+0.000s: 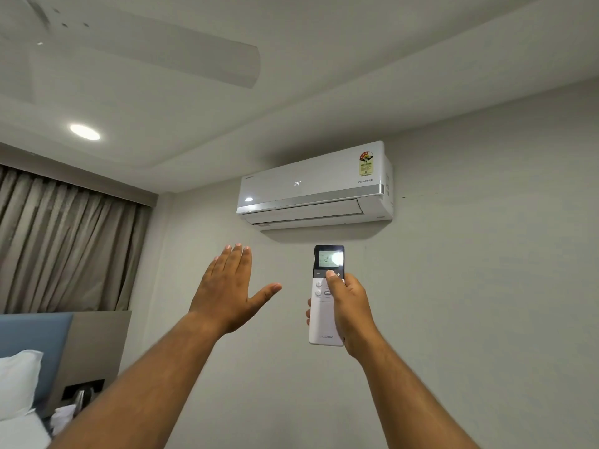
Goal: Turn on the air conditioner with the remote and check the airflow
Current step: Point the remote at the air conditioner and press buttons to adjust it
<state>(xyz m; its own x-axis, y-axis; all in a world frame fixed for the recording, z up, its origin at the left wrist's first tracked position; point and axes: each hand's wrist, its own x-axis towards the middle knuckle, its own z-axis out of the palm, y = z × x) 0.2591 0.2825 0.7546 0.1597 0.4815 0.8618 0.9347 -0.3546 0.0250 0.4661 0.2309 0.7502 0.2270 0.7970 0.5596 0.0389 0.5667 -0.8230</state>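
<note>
A white split air conditioner (311,186) hangs high on the wall, its front panel lit with "24". Its bottom flap looks nearly flat. My right hand (348,306) grips a white remote (325,322) upright below the unit, thumb pressed on the button row under the lit screen, which also reads 24. My left hand (227,286) is raised flat with fingers together and thumb spread, palm facing the wall, below and left of the unit. It holds nothing.
A ceiling fan blade (181,56) spans the upper left, with a round ceiling light (85,131) below it. Beige curtains (64,244) cover the left wall. A blue headboard (35,338), white pillow (16,380) and bedside switch panel (84,388) sit at lower left.
</note>
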